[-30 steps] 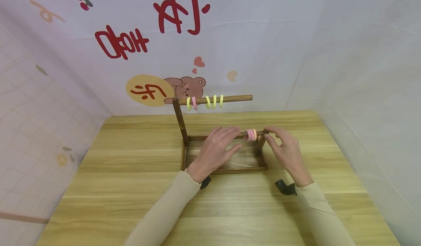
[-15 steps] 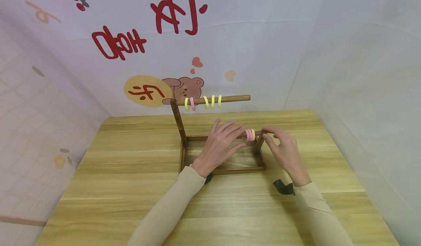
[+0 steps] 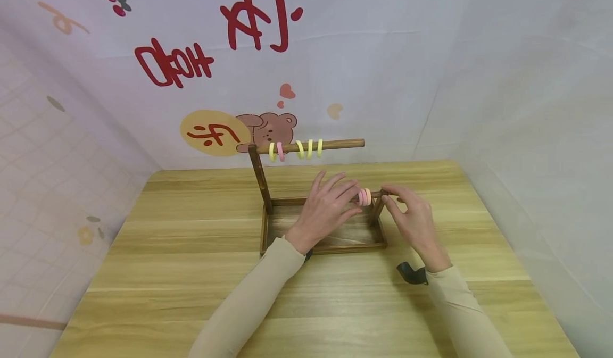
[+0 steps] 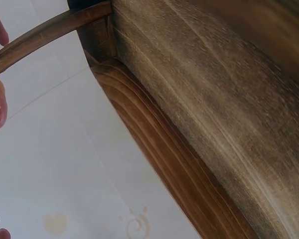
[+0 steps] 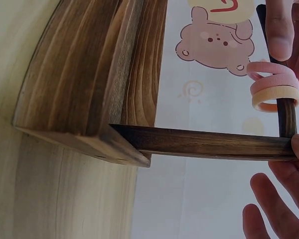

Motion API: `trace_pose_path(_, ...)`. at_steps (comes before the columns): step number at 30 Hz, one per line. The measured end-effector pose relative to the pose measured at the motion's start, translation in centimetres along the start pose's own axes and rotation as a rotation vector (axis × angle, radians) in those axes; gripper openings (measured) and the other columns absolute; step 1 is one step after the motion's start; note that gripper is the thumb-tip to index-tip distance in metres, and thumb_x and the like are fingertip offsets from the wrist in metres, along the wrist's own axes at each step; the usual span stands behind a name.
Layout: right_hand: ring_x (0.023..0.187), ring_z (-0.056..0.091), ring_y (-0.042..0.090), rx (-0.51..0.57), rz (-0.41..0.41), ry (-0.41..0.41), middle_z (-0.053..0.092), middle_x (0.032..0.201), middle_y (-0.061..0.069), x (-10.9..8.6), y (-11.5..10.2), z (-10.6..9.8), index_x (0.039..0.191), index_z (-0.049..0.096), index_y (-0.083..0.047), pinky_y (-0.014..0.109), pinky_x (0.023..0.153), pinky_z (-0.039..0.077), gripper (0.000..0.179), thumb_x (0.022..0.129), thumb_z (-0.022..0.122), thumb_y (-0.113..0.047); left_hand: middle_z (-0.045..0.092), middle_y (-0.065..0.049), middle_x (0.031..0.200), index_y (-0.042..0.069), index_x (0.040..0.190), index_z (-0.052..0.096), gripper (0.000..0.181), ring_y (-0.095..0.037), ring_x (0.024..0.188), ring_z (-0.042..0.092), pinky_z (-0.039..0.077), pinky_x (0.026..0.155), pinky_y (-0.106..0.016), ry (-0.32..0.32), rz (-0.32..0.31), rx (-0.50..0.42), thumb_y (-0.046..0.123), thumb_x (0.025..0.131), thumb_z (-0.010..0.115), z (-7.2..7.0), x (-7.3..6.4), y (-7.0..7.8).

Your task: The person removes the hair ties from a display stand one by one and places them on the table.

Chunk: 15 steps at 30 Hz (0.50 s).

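White printed walls [image 3: 383, 81] are enclosing a wood-grained counter [image 3: 167, 251], where a wooden rack [image 3: 265, 230] is standing. From the rack's short right post [image 3: 378, 209], a lower rod [image 5: 287, 122] is running leftward, its long axis lying roughly parallel to the rack's front rail [image 3: 349, 249]. Pink and orange rings [image 3: 365, 197] are encircling this rod near that post, sitting close together between the two hands. Nearer to them, the left hand [image 3: 328, 204] is reaching over the rack from the front, its fingers straddling the rod right beside the pink end of the stack; whether it is pinching a ring, touching one or gripping only the rod, one cannot tell. Beyond the orange end, the right hand [image 3: 414, 214] is pinching the top of the rack's short right post, bare rod showing between. Yellow and pink rings [image 3: 309, 149] are hanging on the upper rod [image 3: 342, 144], which is extending rightward from the rack's tall left post [image 3: 261, 180].
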State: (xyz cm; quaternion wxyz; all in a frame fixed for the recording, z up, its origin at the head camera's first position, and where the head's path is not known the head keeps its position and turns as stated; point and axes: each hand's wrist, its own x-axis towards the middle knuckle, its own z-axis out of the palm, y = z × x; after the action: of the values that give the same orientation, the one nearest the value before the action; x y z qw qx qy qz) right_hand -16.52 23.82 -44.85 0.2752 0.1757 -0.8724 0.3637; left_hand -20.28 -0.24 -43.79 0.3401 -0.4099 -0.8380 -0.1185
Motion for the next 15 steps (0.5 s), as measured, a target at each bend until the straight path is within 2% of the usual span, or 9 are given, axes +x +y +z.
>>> trace_pose_path(7,0.107,0.071,0.035,0.005,-0.002,0.002,0.075,0.116,0.016,-0.01,0.01,-0.03,0.119,0.073,0.001,0.053,0.086,0.057,0.026,0.093,0.075,0.0,0.072,0.0,0.13,0.017,0.124,0.075,0.05,-0.027,0.131,0.059,0.031,0.12,-0.058,0.003,-0.003,-0.007,0.043,0.083,0.087,0.57,0.02,-0.01)
trace_pose_path(15,0.108,0.071,0.033,-0.01,-0.002,0.0,0.075,0.115,0.014,-0.03,-0.12,-0.08,0.119,0.073,0.001,0.046,0.087,0.057,0.026,0.094,0.075,-0.001,0.074,0.001,0.126,0.016,0.123,0.076,0.048,-0.025,0.127,0.062,0.036,0.118,-0.054,0.019,-0.003,-0.004,0.04,0.083,0.088,0.85,0.05,0.09)
